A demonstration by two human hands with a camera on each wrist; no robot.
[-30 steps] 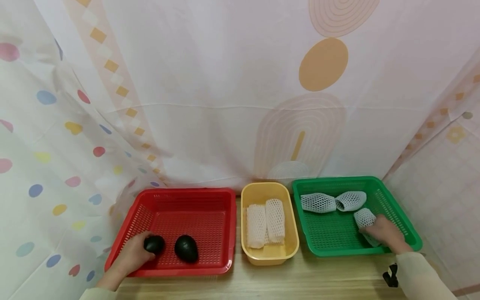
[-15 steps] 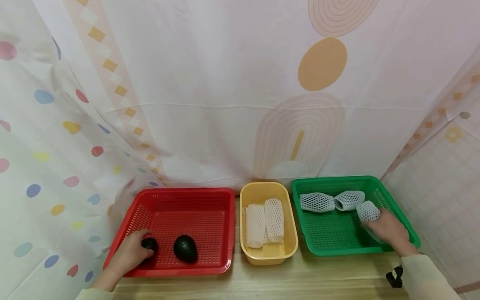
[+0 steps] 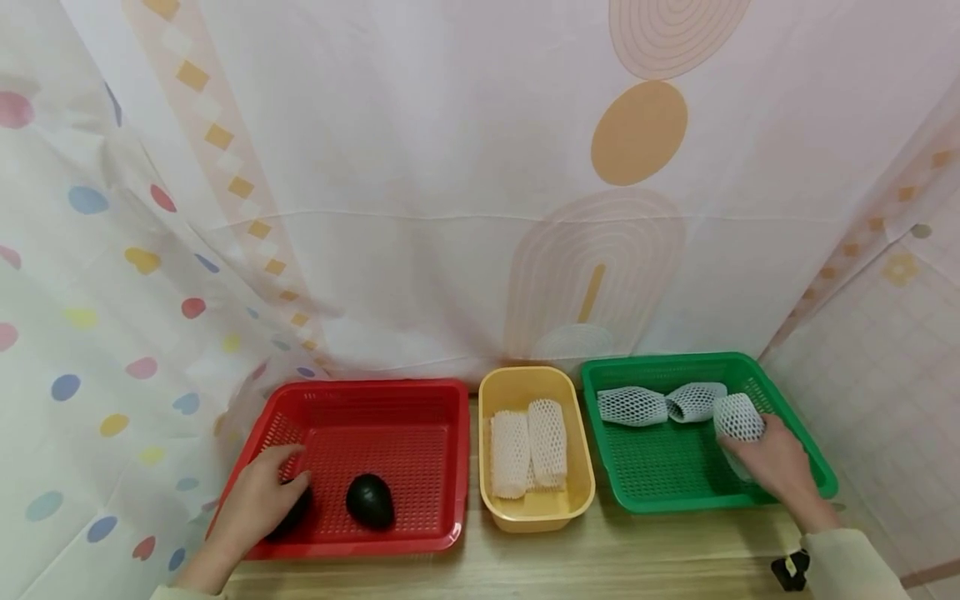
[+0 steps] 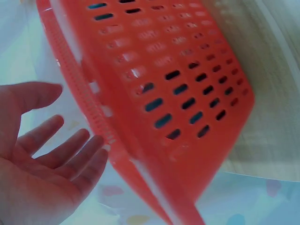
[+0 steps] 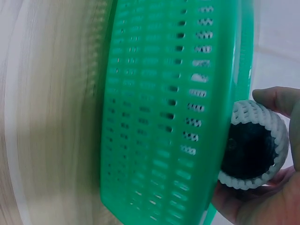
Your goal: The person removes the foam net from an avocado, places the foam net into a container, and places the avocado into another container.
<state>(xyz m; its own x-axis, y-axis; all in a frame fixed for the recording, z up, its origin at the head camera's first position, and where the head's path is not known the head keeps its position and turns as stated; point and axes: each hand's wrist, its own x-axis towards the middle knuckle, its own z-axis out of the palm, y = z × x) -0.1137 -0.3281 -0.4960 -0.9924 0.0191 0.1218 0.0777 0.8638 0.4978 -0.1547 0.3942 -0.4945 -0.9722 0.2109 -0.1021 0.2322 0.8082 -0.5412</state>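
Note:
In the head view my left hand (image 3: 258, 498) is over the left end of the red basket (image 3: 360, 548), partly covering a dark avocado (image 3: 292, 517). Its thumb and fingers are spread apart, as the left wrist view also shows. A second dark avocado (image 3: 370, 501) lies to the right in the same basket. At the green basket (image 3: 675, 505), my right hand (image 3: 776, 454) grips an avocado in a white foam net sleeve (image 3: 738, 417). The right wrist view shows the avocado's dark end (image 5: 248, 152) inside the net's opening, close to the basket rim.
Two more foam nets (image 3: 633, 406) lie at the back of the green basket. Between the baskets stands a yellow bin (image 3: 537, 523) with several white foam nets (image 3: 550, 442). A small black object (image 3: 791, 570) is on the wooden table (image 3: 510, 575) beside the right sleeve.
My left hand has shifted the left avocado toward the basket's left end and loosened its fingers. My right hand has raised the netted avocado slightly and tipped it more upright.

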